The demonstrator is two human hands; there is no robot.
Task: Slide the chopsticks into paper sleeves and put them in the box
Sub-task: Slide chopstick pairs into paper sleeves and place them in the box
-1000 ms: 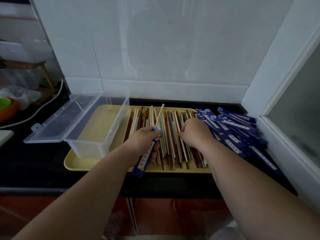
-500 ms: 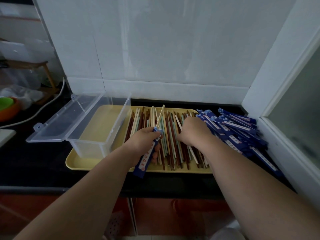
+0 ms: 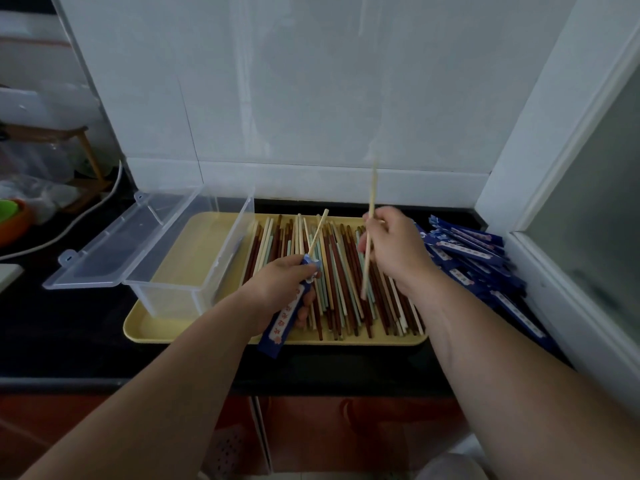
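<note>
My left hand [image 3: 277, 289] grips a blue paper sleeve [image 3: 285, 315] over the front of the yellow tray [image 3: 166, 332]; a pale chopstick [image 3: 318, 233] sticks out of the sleeve's top end. My right hand [image 3: 393, 249] pinches a second pale chopstick [image 3: 370, 230], held nearly upright above the pile of brown, cream and teal chopsticks [image 3: 346, 289] lying on the tray. The clear plastic box [image 3: 194, 261] stands on the tray's left part with its lid [image 3: 114, 244] hinged open to the left.
A heap of blue paper sleeves [image 3: 478, 265] lies on the black counter right of the tray, against the white window frame [image 3: 540, 161]. White tiled wall is behind. A white cable [image 3: 69, 223] and an orange bowl [image 3: 14, 220] sit at far left.
My right hand has lifted off the chopstick pile with one pale chopstick, now raised nearly upright. My left hand keeps the sleeve with its chopstick in the same place.
</note>
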